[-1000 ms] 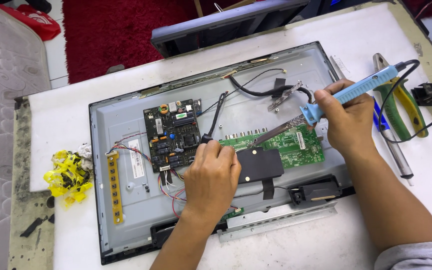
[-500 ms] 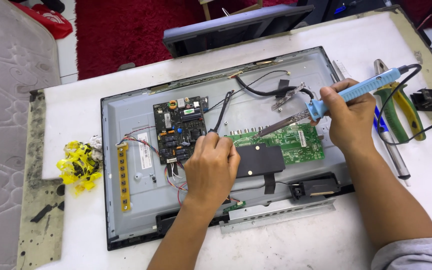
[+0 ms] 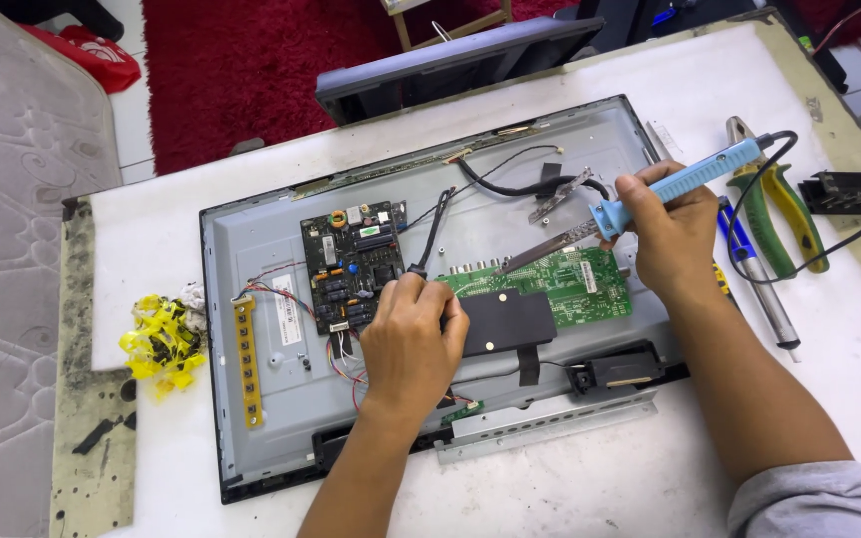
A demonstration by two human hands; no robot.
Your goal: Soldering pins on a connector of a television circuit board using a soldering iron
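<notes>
- The right hand (image 3: 672,231) is closed around the blue handle of a soldering iron (image 3: 650,199), fingers wrapped over the grip, tip slanting down and left.
- The iron's tip sits at the top left edge of the green board (image 3: 550,284), just beyond the right fingertips; a second ago it pointed at much the same spot, so the hand has held its aim.
- The left hand (image 3: 413,339) is curled, fingertips pinched on the lower end of a thin black tool (image 3: 432,234) that stands up and away from the knuckles; whether it touches a board at its foot I cannot tell.
- That hand also rests beside a black patch (image 3: 505,321) lying against the green board's lower edge.
- Just left of the left fingers is the dark board (image 3: 353,261), with red wires (image 3: 343,361) running below it near the wrist.
- What has changed is mostly the view: the panel (image 3: 251,399) now sits more to the right and fuller in frame, both hands keeping their grips and places.
- From that I judge the soldering work at the green board's corner is in hand, not finished.
- Right of the right hand lie pliers (image 3: 779,214) with green and yellow grips, the iron's black cord looping over them.
- Far left of the left hand, off the panel, lies a heap of yellow scraps (image 3: 161,344).
</notes>
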